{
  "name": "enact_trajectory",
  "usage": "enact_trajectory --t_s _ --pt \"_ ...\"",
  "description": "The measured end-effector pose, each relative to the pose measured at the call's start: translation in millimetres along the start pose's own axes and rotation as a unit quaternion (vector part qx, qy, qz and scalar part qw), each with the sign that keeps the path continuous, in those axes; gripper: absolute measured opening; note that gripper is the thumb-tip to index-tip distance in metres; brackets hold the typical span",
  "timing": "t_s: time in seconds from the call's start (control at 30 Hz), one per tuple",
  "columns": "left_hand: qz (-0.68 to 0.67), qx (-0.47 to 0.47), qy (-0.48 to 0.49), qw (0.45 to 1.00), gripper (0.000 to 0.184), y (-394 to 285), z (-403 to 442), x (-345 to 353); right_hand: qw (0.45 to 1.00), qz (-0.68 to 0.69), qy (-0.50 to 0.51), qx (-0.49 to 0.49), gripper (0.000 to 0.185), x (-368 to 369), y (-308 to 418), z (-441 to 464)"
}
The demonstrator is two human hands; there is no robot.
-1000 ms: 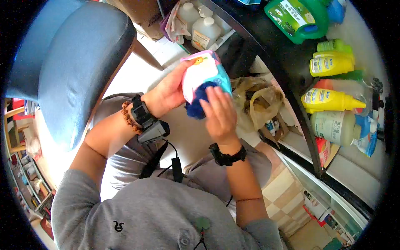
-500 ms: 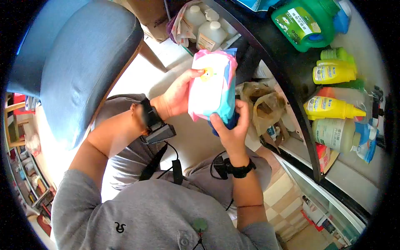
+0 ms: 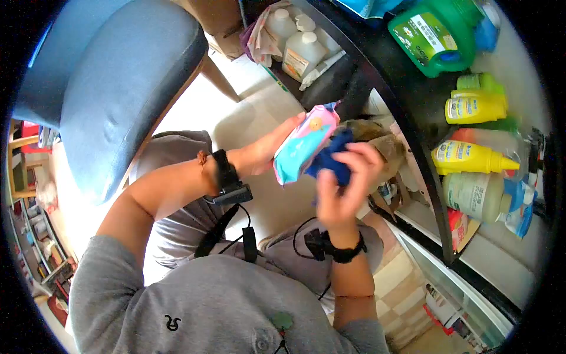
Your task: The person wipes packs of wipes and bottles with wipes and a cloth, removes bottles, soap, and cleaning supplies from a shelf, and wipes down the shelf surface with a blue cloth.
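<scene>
My left hand (image 3: 274, 139) is closed around a pink, white and turquoise pack of wet wipes (image 3: 305, 147), which is turned so a narrow side faces up. Against the pack's right side is a crumpled dark blue cloth (image 3: 336, 160). The fingers of my right hand (image 3: 348, 183) curl around this cloth, somewhat blurred by motion. Both hands are above my lap, in front of the black shelf unit.
On the black shelf (image 3: 401, 94) to the right lie a green jug (image 3: 436, 38), yellow bottles (image 3: 471, 154) and a pale tub (image 3: 471, 194). White bottles (image 3: 303, 56) stand below it, near a brown plastic bag (image 3: 386, 153). A blue chair (image 3: 127, 88) is at the left.
The wipes pack has tilted from its broad white face to its side. My right hand has come off the pack, and more of the dark blue cloth shows in it.
</scene>
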State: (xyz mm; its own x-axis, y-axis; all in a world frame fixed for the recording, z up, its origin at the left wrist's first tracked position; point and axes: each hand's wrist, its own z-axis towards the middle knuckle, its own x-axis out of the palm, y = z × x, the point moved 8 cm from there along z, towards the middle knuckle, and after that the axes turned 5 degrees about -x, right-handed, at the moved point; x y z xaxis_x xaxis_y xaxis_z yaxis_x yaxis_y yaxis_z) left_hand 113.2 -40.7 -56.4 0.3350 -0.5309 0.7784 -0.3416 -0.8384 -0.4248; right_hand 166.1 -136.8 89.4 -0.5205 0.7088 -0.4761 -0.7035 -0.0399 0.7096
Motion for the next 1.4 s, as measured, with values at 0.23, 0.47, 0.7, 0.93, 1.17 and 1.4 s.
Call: enact_trajectory --t_s 0.23,0.47,0.7,0.93,1.17,1.4 --pt "0.178 0.096 -0.012 0.979 0.060 -9 -6 10 0.992 -0.113 -0.048 0.007 0.014 8 -40 3" --pt "0.027 0.005 0.094 0.995 0.053 0 -13 13 0.998 -0.029 0.033 -0.034 0.018 29 -24 6" --pt "-0.013 -0.007 -0.024 1.000 0.046 -1 1 -23 0.954 0.262 0.146 -0.017 0.012 51 26 -15" --pt "-0.218 -0.112 0.148 0.958 0.085 -13 -19 29 0.929 0.229 -0.238 0.166 0.025 -24 -37 -23" --pt "-0.126 -0.133 0.061 0.981 0.054 14 -24 3 0.996 -0.015 -0.051 -0.076 0.034 -7 14 -12" --pt "-0.012 -0.049 0.009 0.999 0.056 -5 -30 16 0.988 -0.078 0.053 -0.121 0.042 27 -16 -3"
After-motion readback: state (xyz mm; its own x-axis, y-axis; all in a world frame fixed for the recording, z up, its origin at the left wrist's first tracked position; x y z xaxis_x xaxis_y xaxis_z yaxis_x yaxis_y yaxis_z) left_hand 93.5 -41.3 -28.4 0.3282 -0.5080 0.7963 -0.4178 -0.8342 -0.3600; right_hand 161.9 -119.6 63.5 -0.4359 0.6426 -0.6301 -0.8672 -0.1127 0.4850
